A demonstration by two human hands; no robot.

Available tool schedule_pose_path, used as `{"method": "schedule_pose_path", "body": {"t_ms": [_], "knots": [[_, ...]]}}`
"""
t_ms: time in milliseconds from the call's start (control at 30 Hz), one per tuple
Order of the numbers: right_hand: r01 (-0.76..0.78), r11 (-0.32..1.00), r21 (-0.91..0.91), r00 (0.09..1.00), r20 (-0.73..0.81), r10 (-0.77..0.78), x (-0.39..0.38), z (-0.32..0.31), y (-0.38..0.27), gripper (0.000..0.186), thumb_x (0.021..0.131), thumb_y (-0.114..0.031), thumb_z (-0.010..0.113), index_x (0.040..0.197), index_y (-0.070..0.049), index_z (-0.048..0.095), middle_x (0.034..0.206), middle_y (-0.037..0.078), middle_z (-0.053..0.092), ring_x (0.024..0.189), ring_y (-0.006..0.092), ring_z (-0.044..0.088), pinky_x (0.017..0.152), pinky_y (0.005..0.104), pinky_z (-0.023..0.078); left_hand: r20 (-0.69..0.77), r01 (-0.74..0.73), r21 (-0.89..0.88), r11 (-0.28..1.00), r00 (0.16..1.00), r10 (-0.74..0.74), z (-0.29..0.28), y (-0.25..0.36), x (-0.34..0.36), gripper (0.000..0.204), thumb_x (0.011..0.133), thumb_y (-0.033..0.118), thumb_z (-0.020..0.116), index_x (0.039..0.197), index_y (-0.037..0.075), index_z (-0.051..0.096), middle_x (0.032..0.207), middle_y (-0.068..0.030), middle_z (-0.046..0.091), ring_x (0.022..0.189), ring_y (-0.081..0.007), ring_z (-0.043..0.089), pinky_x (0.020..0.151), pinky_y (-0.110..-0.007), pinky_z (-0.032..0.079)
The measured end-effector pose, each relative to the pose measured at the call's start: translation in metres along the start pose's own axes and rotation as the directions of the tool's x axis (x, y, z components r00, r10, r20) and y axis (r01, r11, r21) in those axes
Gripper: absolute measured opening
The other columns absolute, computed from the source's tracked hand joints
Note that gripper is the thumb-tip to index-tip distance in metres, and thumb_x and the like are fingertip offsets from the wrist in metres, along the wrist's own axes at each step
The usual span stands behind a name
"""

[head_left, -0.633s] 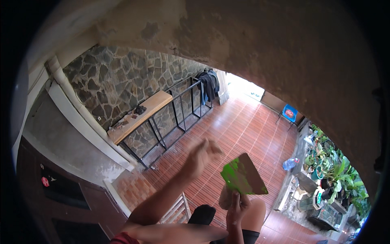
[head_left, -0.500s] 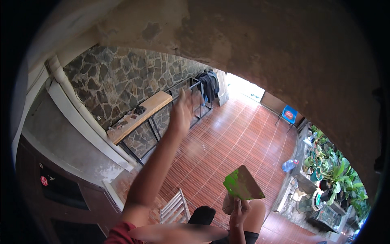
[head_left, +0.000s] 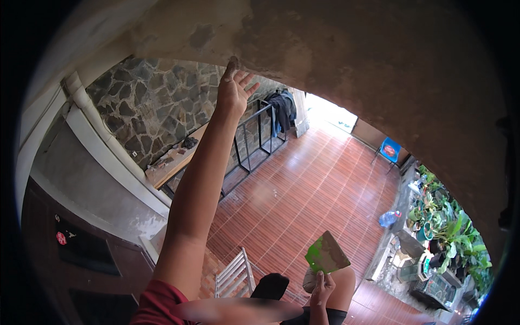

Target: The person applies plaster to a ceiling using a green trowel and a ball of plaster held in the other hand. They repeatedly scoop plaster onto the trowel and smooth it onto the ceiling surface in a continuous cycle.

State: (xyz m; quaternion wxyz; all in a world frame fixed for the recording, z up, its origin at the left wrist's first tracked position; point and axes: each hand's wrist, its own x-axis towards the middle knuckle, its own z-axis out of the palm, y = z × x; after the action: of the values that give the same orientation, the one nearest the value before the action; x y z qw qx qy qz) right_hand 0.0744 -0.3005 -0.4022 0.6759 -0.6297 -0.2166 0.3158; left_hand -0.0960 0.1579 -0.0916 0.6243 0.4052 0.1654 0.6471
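One flat square board [head_left: 329,253], smeared green and brown, is clamped by the right hand [head_left: 322,288], gripped at its lower edge beside the bent knee [head_left: 344,280]. High up, the left hand [head_left: 234,91] is held with fingers spread apart, right by the edge of the stained overhead plaster [head_left: 325,49]; whether it is touched cannot be told. Beyond, dark clothes [head_left: 280,111] are draped at the far end of a black metal frame [head_left: 249,170], and potted plants [head_left: 449,227] are massed rightward.
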Motion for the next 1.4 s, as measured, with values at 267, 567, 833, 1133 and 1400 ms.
{"method": "schedule_pose_path", "body": {"t_ms": [267, 567, 833, 1133, 1400], "knots": [[0.031, 0.996, -0.085, 0.998, 0.059, -0.026, 0.002, 0.01, 0.005, 0.016, 0.093, -0.009, 0.06, 0.089, 0.004, 0.067, 0.074, -0.005, 0.056, 0.067, 0.0033, 0.045, 0.06, 0.0205, 0.035, -0.03, 0.004, 0.023, 1.0, 1.0, -0.003, 0.004, -0.001, 0.0, 0.079, 0.093, 0.043, 0.058, 0.151, 0.011, 0.014, 0.155, -0.0219, 0.014, 0.142, -0.0382, 0.022, 0.108, -0.052, 0.032], [0.002, 0.998, -0.056, 0.999, 0.054, 0.001, 0.001, 0.007, 0.008, 0.017, 0.094, -0.01, 0.06, 0.091, 0.005, 0.068, 0.075, -0.004, 0.056, 0.068, 0.003, 0.045, 0.062, 0.0198, 0.035, -0.135, -0.02, 0.105, 0.994, 0.99, 0.034, 0.012, -0.001, -0.003, 0.081, 0.09, 0.054, 0.059, 0.148, 0.007, 0.028, 0.144, -0.0199, 0.04, 0.13, -0.0359, 0.042, 0.102, -0.052, 0.036], [0.056, 0.99, -0.13, 0.997, 0.06, -0.049, 0.0, 0.014, -0.003, 0.018, 0.094, -0.011, 0.059, 0.092, 0.005, 0.068, 0.076, -0.003, 0.058, 0.07, 0.0042, 0.047, 0.063, 0.0209, 0.038, -0.243, 0.039, 0.023, 0.999, 0.969, -0.032, 0.001, -0.008, -0.019, 0.071, 0.1, 0.047, 0.042, 0.15, 0.003, 0.017, 0.141, -0.0199, 0.042, 0.127, -0.0331, 0.046, 0.103, -0.049, 0.037], [0.067, 0.995, 0.078, 0.991, 0.109, -0.075, 0.002, 0.058, -0.09, 0.019, 0.095, -0.013, 0.058, 0.098, 0.003, 0.068, 0.085, 0.0, 0.063, 0.079, 0.0063, 0.053, 0.071, 0.023, 0.041, 0.005, 0.376, 0.172, 0.911, 0.924, -0.382, -0.036, -0.096, -0.284, 0.044, 0.098, 0.042, 0.045, 0.119, 0.003, 0.053, 0.109, -0.0135, 0.062, 0.101, -0.0241, 0.061, 0.086, -0.038, 0.045], [0.009, 0.984, 0.176, 0.944, 0.322, -0.066, -0.011, 0.087, -0.134, 0.019, 0.093, -0.012, 0.06, 0.099, 0.004, 0.068, 0.088, 0.001, 0.064, 0.08, 0.006, 0.053, 0.072, 0.0224, 0.041, 0.063, 0.253, 0.481, 0.84, 0.945, -0.321, 0.002, -0.05, -0.349, 0.033, 0.087, 0.017, 0.069, 0.112, -0.003, 0.06, 0.114, -0.0092, 0.061, 0.102, -0.0126, 0.058, 0.088, -0.031, 0.047]]}}
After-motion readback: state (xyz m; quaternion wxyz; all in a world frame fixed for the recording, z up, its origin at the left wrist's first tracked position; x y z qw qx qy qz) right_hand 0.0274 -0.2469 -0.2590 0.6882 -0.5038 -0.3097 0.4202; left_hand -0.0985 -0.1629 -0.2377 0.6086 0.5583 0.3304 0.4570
